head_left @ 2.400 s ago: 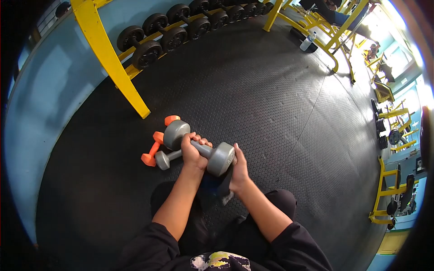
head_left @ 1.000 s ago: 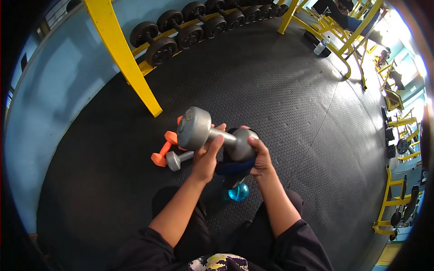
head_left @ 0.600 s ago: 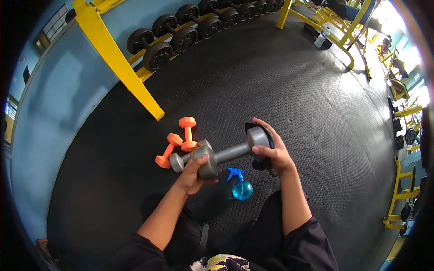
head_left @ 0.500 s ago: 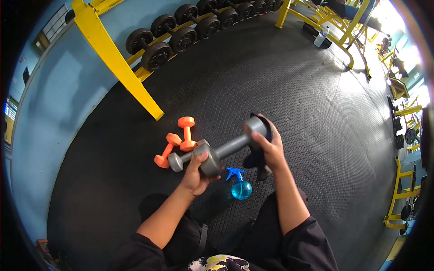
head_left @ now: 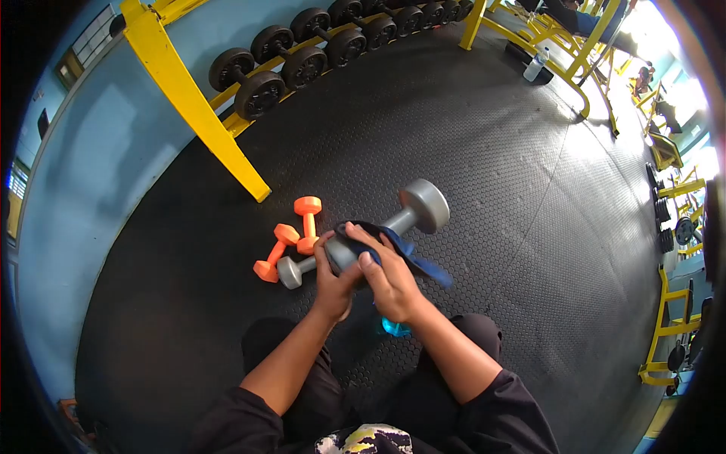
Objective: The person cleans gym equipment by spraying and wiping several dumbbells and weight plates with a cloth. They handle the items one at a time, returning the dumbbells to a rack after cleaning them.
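Observation:
A large grey dumbbell (head_left: 425, 206) is held up at a slant, its far head bare. My left hand (head_left: 333, 284) grips its near head from the left. Over that same head, my right hand (head_left: 387, 276) presses a dark blue cloth (head_left: 427, 268), whose loose end hangs out to the right. A smaller grey dumbbell (head_left: 290, 273) lies on the floor left of my left hand, partly hidden. Beside it are two orange dumbbells, one upper (head_left: 308, 206) and one lower (head_left: 266, 270). Below my right hand, a blue spray bottle (head_left: 395, 327) is mostly covered.
A yellow rack (head_left: 197, 113) with several black dumbbells (head_left: 259, 94) stands at the upper left by the blue wall (head_left: 98, 151). A water bottle (head_left: 536, 66) stands near yellow gym equipment (head_left: 578, 76) at the upper right. Black textured matting (head_left: 529, 227) covers the floor.
My right hand has moved with the cloth from the dumbbell's far head to its near head, beside my left hand. The far head is now uncovered, and the spray bottle is more hidden.

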Available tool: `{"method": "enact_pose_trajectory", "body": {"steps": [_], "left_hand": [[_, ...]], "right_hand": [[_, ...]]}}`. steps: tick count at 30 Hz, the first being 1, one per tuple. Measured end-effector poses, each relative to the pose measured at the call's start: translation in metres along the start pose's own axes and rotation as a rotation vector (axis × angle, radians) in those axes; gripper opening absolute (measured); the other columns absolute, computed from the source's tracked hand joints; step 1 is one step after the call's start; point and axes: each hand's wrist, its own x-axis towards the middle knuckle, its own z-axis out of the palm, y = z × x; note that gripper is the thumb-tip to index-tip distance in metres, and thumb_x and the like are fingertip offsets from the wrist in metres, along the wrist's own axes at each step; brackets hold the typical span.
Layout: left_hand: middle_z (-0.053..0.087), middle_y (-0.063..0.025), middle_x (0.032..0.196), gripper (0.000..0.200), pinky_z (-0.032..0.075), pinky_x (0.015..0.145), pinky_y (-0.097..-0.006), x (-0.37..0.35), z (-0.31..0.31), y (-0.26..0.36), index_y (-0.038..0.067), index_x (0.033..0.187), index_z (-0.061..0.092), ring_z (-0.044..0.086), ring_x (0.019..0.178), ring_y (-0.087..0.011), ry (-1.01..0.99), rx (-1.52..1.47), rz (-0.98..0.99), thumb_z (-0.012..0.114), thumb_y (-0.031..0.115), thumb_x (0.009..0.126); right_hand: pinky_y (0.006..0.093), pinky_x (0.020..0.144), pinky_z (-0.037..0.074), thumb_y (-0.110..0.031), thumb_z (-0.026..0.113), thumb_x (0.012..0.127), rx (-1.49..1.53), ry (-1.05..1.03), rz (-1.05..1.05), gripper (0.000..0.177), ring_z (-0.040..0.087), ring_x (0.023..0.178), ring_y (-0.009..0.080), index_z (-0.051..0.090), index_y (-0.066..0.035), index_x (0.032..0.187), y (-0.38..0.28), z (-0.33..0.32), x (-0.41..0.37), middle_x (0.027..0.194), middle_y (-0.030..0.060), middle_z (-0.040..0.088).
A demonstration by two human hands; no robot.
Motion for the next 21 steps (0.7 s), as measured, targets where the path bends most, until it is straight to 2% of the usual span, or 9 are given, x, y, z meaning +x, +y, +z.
{"method": "enact_pose_trajectory", "body": {"steps": [2,3,6,8,10,14,17,19,21], "left_hand": [[0.045,-0.0118,0.127,0.089,0.047,0.095,-0.0388,-0.001,-0.001,0.002,0.013,0.134,0.034,0.052,0.114,-0.0252,-0.086,0.576,0.363,0.088,0.018,0.063],[0.045,-0.0118,0.127,0.089,0.047,0.095,-0.0388,-0.001,0.002,0.003,0.013,0.134,0.034,0.052,0.114,-0.0252,-0.101,0.580,0.356,0.088,0.018,0.063],[0.044,-0.0100,0.127,0.085,0.043,0.098,-0.0393,-0.003,0.010,-0.003,0.011,0.130,0.039,0.049,0.118,-0.0228,-0.192,0.853,0.623,0.088,0.017,0.061],[0.043,-0.0102,0.130,0.085,0.041,0.101,-0.0386,-0.003,0.009,-0.015,0.012,0.130,0.039,0.048,0.119,-0.0236,-0.103,0.597,0.374,0.088,0.016,0.061],[0.043,-0.0103,0.131,0.084,0.041,0.102,-0.0383,-0.004,0.009,-0.016,0.012,0.130,0.040,0.048,0.120,-0.0240,-0.057,0.480,0.258,0.087,0.015,0.061],[0.046,-0.0077,0.139,0.051,0.042,0.107,-0.0395,-0.004,0.014,-0.015,0.012,0.142,0.036,0.047,0.130,-0.0208,-0.022,-0.451,-0.213,0.047,0.036,0.099],[0.055,-0.0065,0.131,0.046,0.043,0.104,-0.0389,0.002,0.018,-0.006,0.014,0.131,0.050,0.054,0.121,-0.0211,-0.081,-0.638,-0.283,0.040,0.045,0.098],[0.059,-0.0065,0.125,0.049,0.046,0.101,-0.0400,0.008,0.023,0.002,0.014,0.125,0.055,0.058,0.115,-0.0219,0.029,-0.727,-0.294,0.045,0.051,0.095],[0.061,-0.0066,0.123,0.054,0.052,0.091,-0.0387,0.011,0.018,0.007,0.013,0.123,0.056,0.062,0.107,-0.0221,-0.120,-0.827,-0.328,0.050,0.055,0.091]], "right_hand": [[0.0485,0.113,0.027,-0.026,0.041,0.102,0.032,-0.003,0.036,0.046,0.048,0.130,0.0390,0.048,0.001,0.138,-0.006,-0.015,0.010,0.135,0.0249,0.054],[0.0367,0.107,0.038,-0.030,0.039,0.104,0.151,-0.081,0.058,0.048,0.055,0.123,0.0296,0.051,0.005,0.134,0.015,-0.017,0.017,0.135,0.0211,0.056],[0.0319,0.101,0.042,-0.034,0.041,0.106,0.407,-0.140,0.344,0.050,0.058,0.112,0.0188,0.054,0.007,0.130,0.034,-0.015,0.016,0.124,0.0177,0.062],[0.0303,0.100,0.042,-0.036,0.040,0.106,0.218,-0.119,0.337,0.051,0.056,0.114,0.0170,0.052,0.006,0.132,0.035,-0.009,0.014,0.123,0.0179,0.062],[0.0380,0.106,0.037,-0.033,0.042,0.105,0.119,-0.066,0.218,0.048,0.053,0.123,0.0279,0.049,0.001,0.137,0.030,-0.006,0.010,0.129,0.0219,0.058],[0.0477,0.114,0.028,-0.029,0.049,0.099,-0.135,0.011,0.006,0.049,0.042,0.136,0.0329,0.046,-0.001,0.139,0.006,0.004,0.003,0.141,0.0199,0.050],[0.0484,0.115,0.028,-0.023,0.054,0.094,-0.269,0.020,-0.085,0.049,0.043,0.136,0.0311,0.048,-0.002,0.138,-0.004,0.001,0.000,0.141,0.0164,0.052],[0.0468,0.113,0.031,-0.021,0.054,0.094,-0.268,0.056,-0.141,0.043,0.044,0.136,0.0327,0.054,0.001,0.132,-0.005,-0.001,-0.005,0.140,0.0196,0.052],[0.0457,0.112,0.032,-0.020,0.052,0.095,-0.147,0.116,-0.144,0.040,0.045,0.135,0.0337,0.057,0.001,0.128,0.006,-0.005,-0.015,0.140,0.0209,0.051]]}}
